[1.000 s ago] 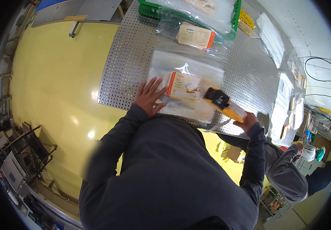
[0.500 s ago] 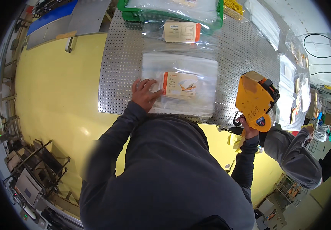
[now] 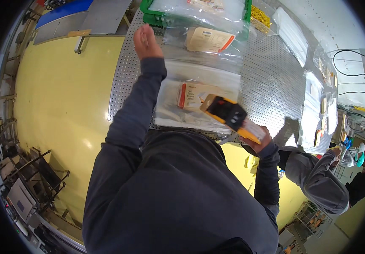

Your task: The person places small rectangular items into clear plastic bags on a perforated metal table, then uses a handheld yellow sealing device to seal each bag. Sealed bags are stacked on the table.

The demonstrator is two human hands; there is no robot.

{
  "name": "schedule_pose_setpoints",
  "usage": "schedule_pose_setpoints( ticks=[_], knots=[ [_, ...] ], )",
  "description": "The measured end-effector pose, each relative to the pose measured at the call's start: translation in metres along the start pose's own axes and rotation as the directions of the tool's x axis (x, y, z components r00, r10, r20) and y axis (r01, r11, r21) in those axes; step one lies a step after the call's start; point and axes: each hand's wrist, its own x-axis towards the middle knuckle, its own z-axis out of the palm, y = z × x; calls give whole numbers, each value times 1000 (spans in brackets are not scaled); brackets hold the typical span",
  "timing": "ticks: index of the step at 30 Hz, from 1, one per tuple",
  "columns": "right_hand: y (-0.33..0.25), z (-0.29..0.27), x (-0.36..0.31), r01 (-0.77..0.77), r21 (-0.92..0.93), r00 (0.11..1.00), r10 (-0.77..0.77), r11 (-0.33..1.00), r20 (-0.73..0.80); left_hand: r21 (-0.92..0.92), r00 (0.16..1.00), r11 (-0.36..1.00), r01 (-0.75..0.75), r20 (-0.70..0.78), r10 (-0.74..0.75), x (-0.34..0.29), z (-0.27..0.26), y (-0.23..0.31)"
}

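Perforated metal table (image 3: 271,80) runs to a near edge right at the person's torso; yellow floor (image 3: 60,97) open to the left, bare metal free on the table's right half. Right hand (image 3: 259,139) at that near edge, fingers wrapped around a yellow-and-black handheld label gun (image 3: 228,115), tilted over a clear plastic bag (image 3: 199,95) lying flat mid-table. Inside the bag: tan rectangular card with red-orange end strip (image 3: 193,94). Left hand (image 3: 146,41) raised above the far left table edge, fingers loosely together, holding nothing. Beyond: second bagged tan card (image 3: 208,40), green crate (image 3: 161,17) with more bags.
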Motion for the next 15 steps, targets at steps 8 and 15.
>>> schedule_pose_setpoints(
  ticks=[8,15],
  knots=[
    [9,10,36,-425,-81,834,425,902,351,389,444,620,-681,893,-73,-127,-123,-13],
    [12,0,71,-357,-245,787,431,902,442,395,372,615,-682,912,-173,-129,-136,-17]
  ],
)
